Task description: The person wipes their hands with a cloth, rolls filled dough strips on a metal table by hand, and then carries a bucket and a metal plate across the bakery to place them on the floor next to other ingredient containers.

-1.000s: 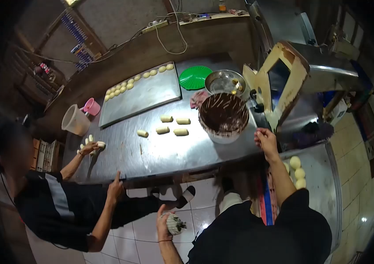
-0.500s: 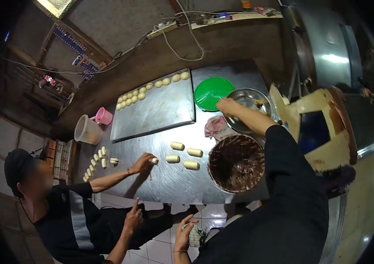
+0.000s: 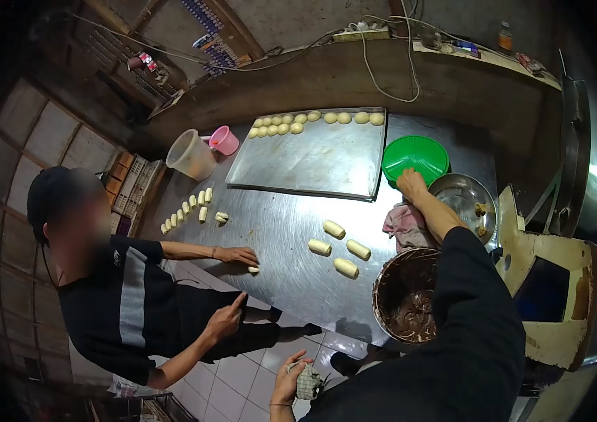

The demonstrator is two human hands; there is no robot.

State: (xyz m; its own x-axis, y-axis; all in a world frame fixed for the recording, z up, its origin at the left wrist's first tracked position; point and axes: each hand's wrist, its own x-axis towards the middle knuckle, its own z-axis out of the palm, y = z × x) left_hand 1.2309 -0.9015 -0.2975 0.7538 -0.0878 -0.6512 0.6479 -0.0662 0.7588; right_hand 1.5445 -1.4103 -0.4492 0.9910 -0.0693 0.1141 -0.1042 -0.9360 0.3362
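My right hand (image 3: pixel 413 187) is closed at the near edge of a round green plastic container (image 3: pixel 418 149); its fingertips point down, and whatever they hold is hidden. Low in the view, my left hand (image 3: pixel 286 380) holds a checked cloth (image 3: pixel 307 382) away from the table. Under my right forearm are a crumpled pink cloth (image 3: pixel 405 225) and a steel bowl (image 3: pixel 461 193) with yellowish lumps inside. A bucket of dark brown paste (image 3: pixel 411 309) stands in front of my body. Several dough rolls (image 3: pixel 345 267) lie on the metal table left of it.
A person across the left side presses one hand (image 3: pixel 235 256) on a small dough piece (image 3: pixel 253 270). Several more rolls (image 3: pixel 186 207) lie beyond. A metal tray (image 3: pixel 305 163) carries dough balls along its far edge. A clear bucket (image 3: pixel 191 156) and pink cup (image 3: pixel 224 141) stand behind.
The view has swung, shifting the table rightward. My right hand has moved from between the steel bowl and green container onto the container's near edge. The co-worker's hand has lowered over the dough piece.
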